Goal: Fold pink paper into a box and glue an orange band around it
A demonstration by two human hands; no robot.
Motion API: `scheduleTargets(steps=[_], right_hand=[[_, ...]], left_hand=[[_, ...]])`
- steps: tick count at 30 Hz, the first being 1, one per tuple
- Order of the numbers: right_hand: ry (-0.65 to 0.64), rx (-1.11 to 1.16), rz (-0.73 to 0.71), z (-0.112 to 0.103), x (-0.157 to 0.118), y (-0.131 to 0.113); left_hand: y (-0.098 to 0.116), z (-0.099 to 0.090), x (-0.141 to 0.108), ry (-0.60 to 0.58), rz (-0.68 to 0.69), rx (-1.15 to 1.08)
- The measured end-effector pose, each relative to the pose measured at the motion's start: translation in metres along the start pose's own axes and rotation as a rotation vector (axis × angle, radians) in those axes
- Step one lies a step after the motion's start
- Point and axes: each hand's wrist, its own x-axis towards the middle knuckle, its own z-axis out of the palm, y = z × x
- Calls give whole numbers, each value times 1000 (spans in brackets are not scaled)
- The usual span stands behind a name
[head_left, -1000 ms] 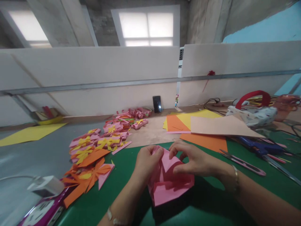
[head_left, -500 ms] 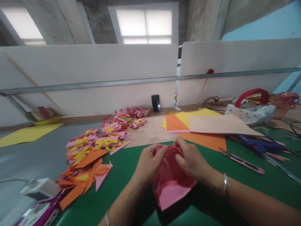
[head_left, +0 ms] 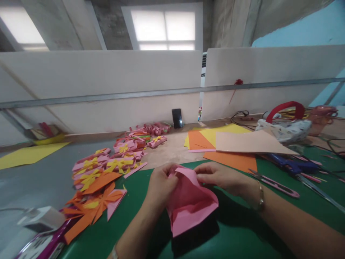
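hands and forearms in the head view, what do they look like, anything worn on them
The left hand and right hand are ungloved, and no sleeves show on the forearms. Each arm wears a slim, shiny metallic bracelet: right bracelet, left bracelet.

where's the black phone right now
In the head view, the black phone stands near the middle, at the back of the table by the white panel, just right of the farthest pink paper pieces.
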Motion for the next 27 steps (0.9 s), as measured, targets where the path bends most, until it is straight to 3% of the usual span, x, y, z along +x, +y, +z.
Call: scheduleTargets(steps=[6, 13, 17, 23, 27], right_hand=[[121, -231, -42, 8, 3, 8], [225, -505, -110, 12, 0, 2], [281, -637, -168, 12, -1, 0], [218, -465, -161, 12, -1, 1], [316, -361, -204, 15, -2, -3]], left_hand=[[3, -3, 3, 14, 37, -11], [5, -4, 1, -45, -43, -61], [9, -3, -3, 6, -90, -133], [9, -2, -2, 8, -121, -206], [7, -2, -1, 6, -85, -174]])
